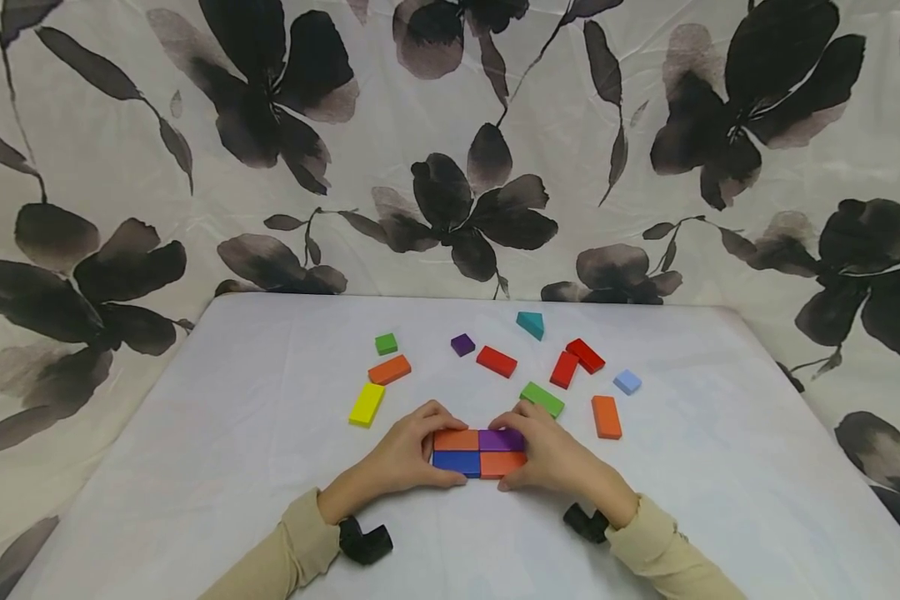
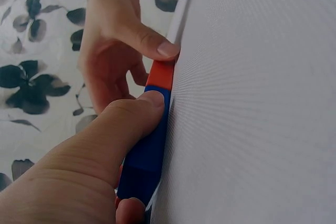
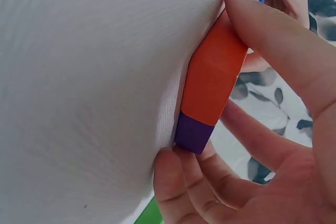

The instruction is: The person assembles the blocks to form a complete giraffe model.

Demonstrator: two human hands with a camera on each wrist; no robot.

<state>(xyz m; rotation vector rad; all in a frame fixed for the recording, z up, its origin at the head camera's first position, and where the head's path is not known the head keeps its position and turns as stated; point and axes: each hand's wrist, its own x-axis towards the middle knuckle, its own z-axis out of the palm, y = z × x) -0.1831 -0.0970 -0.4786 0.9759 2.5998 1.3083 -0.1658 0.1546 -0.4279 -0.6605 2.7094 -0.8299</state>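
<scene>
In the head view a two-by-two slab of rectangular blocks lies flat on the table between both hands. Its back row is an orange block (image 1: pixel 456 440) and a purple block (image 1: pixel 499 440); in front lie a blue block (image 1: pixel 456 464) and a second orange block (image 1: pixel 501 464). My left hand (image 1: pixel 408 450) grips the slab's left end, thumb at the front on the blue block (image 2: pixel 149 153) and fingers behind. With my right hand (image 1: pixel 551 450) I grip the right end; its thumb presses the front orange block (image 3: pixel 218 72), while fingers reach the purple block (image 3: pixel 194 132).
Behind the hands lie loose blocks: yellow (image 1: pixel 367 405), orange (image 1: pixel 390 369) and small green (image 1: pixel 386 343) at left; purple (image 1: pixel 462 344), teal triangle (image 1: pixel 531 324) and several red ones (image 1: pixel 497 362) farther back. A green block (image 1: pixel 542 399) is just beyond my right fingers; light blue (image 1: pixel 627 382) and orange (image 1: pixel 607 417) are at right.
</scene>
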